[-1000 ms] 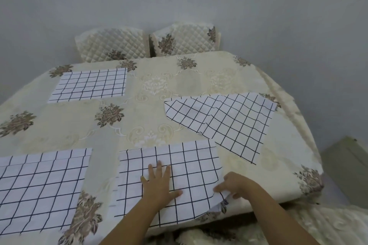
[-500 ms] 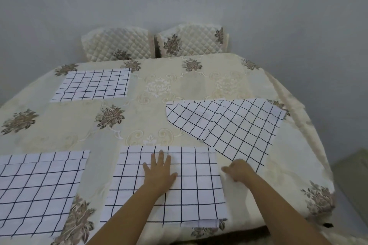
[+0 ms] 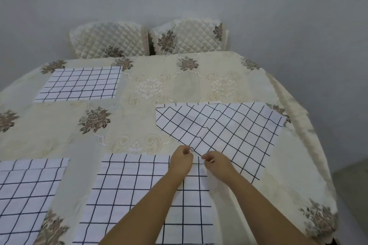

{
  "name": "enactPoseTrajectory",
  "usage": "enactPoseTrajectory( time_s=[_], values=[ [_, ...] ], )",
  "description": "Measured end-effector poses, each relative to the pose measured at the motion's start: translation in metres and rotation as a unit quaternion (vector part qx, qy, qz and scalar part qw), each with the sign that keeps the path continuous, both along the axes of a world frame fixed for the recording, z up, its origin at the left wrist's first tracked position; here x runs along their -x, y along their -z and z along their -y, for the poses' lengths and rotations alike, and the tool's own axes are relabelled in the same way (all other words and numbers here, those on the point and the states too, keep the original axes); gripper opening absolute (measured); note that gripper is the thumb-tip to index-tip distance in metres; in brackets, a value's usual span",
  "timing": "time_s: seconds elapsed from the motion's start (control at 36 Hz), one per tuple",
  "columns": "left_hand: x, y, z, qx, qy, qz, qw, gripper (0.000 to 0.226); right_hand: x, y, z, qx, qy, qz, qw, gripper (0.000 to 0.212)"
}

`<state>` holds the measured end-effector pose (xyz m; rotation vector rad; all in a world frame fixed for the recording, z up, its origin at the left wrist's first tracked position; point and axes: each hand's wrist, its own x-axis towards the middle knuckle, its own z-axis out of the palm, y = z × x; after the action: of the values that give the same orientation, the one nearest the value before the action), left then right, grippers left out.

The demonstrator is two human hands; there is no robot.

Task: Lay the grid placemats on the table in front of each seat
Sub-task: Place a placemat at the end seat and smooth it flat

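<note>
Both hands have moved off the near placemat (image 3: 129, 191) to the skewed placemat (image 3: 229, 131): left hand (image 3: 182, 160) and right hand (image 3: 216, 162), close together, each pinch its near edge. It lies angled on the table (image 3: 59, 125), right of centre; near-left placemat (image 3: 25, 195) and far-left placemat (image 3: 81, 84) lie flat.

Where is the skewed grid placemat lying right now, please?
Head view: the skewed placemat lies right of centre on the tablecloth, its near corner pinched by the left hand and right hand.
</note>
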<state>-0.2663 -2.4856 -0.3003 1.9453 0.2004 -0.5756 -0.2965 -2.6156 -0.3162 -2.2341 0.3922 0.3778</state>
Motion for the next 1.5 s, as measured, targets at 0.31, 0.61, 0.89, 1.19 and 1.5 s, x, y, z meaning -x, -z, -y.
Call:
enactPoseTrajectory(
  time_s=[0.31, 0.61, 0.89, 1.19, 1.5],
  values=[
    [0.007, 0.042, -0.020, -0.419, 0.301, 0.101, 0.851, 0.056, 0.007, 0.025, -0.018, 0.356, -0.248, 0.114, 0.894, 0.024],
    [0.013, 0.055, -0.048, -0.454, 0.336, 0.096, 0.820, 0.063, -0.012, 0.036, -0.020, 0.280, -0.173, 0.167, 0.929, 0.031],
    [0.015, 0.054, -0.054, -0.467, 0.343, 0.097, 0.809, 0.066, -0.051, 0.029, -0.023, 0.204, -0.106, -0.068, 0.971, 0.024],
    [0.012, 0.055, -0.025, -0.426, 0.370, 0.123, 0.816, 0.064, -0.060, 0.032, 0.018, 0.228, -0.059, -0.049, 0.971, 0.024],
    [0.005, 0.064, 0.019, -0.396, 0.391, 0.150, 0.817, 0.064, -0.060, 0.027, 0.067, 0.225, -0.005, -0.084, 0.971, 0.030]
  ],
)
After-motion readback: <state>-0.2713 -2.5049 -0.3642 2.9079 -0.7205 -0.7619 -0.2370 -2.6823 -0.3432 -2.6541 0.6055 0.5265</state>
